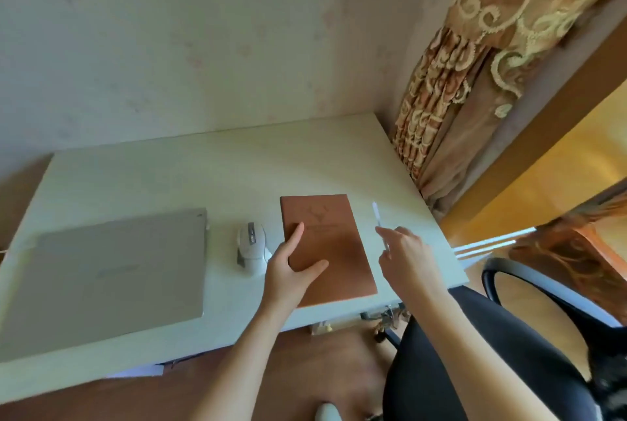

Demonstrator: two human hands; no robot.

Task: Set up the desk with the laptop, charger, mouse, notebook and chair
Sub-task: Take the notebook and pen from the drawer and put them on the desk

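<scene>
Resting flat on the notebook (pixel 327 244) near the desk's (pixel 237 162) right front edge, the left hand (pixel 291 271) steadies it; the right hand (pixel 403 257) pinches a pen (pixel 377 217) alongside, both long axes running front to back.

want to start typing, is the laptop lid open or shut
Shut. The laptop lies flat on the desk with its lid down; no screen or keyboard shows.
</scene>
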